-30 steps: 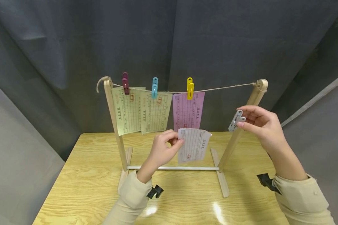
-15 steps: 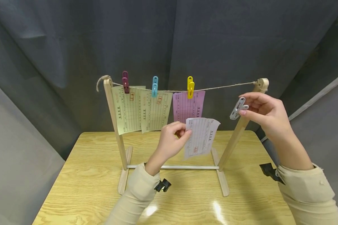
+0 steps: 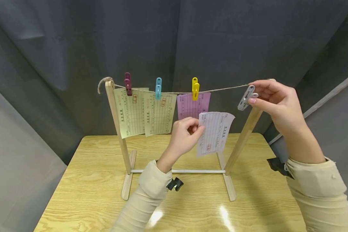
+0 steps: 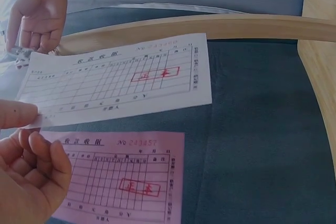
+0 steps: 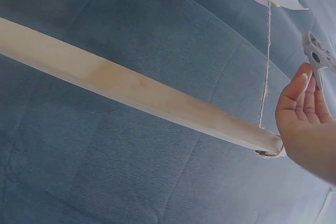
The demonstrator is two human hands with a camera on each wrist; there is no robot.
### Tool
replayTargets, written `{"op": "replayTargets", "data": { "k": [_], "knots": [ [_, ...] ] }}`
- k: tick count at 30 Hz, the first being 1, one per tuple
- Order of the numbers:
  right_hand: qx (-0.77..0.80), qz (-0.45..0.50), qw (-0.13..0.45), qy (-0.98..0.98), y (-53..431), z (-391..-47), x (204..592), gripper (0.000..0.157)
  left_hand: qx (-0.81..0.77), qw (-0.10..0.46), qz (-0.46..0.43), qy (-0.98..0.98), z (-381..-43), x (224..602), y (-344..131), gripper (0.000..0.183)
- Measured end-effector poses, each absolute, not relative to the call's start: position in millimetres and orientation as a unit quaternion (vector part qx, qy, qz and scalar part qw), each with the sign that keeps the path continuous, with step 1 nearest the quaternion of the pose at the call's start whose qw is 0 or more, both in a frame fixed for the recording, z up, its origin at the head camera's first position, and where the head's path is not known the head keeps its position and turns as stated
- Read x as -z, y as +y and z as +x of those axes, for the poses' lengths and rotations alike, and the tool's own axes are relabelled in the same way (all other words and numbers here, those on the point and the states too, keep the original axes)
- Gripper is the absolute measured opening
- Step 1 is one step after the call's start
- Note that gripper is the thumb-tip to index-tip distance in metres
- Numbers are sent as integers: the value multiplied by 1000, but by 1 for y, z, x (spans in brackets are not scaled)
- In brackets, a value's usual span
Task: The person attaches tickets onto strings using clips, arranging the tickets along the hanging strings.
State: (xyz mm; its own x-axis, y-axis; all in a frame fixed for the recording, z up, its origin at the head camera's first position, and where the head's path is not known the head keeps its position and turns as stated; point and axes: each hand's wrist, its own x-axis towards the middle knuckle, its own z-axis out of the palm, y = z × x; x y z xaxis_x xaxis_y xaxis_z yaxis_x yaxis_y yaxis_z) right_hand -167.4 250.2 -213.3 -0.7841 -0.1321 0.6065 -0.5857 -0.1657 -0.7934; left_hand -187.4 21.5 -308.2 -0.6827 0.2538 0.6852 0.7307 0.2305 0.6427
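Note:
My left hand (image 3: 185, 135) pinches a white receipt slip (image 3: 216, 133) by its left edge, in front of the string and overlapping the lower part of a pink slip (image 3: 193, 104). In the left wrist view the white slip (image 4: 121, 80) shows a printed grid and a red stamp. My right hand (image 3: 281, 108) holds a grey clothespin (image 3: 246, 98) between thumb and fingers, near the right end of the string (image 3: 229, 88). The right wrist view shows this clothespin (image 5: 319, 53) at the fingertips. A yellow clothespin (image 3: 195, 89) fixes the pink slip to the string.
Two yellow-green slips (image 3: 130, 112) hang at the left under a maroon clothespin (image 3: 128, 84) and a blue clothespin (image 3: 158, 88). The wooden frame's left post (image 3: 117, 129) and right post (image 3: 243, 141) stand on the wood-grain table (image 3: 90, 193). A white rod (image 3: 197, 171) joins them low down.
Both hands have risen towards the string. The left hand has carried the white slip up and to the right; the right hand has lifted the grey clothespin to about string height.

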Motion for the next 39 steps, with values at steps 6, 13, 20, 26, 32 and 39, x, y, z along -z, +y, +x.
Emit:
{"op": "replayTargets", "data": {
  "k": [6,13,20,26,32,39],
  "knots": [
    [-705,294,153,-627,250,-171,204,31,527,216,-319,-757,-191,302,30,7],
    [-693,280,146,-648,251,-175,191,28,521,226,-312,-762,-195,299,36,7],
    [-596,241,165,-748,251,-179,170,25,524,233,-303,-761,-198,294,42,6],
    [-555,236,148,-784,252,-189,158,28,532,226,-294,-761,-200,290,46,6],
    [-502,204,136,-830,258,-203,154,25,538,207,-297,-761,-203,288,50,7],
    [-499,199,95,-838,267,-215,154,25,540,205,-297,-760,-207,288,54,7]
  ]
}}
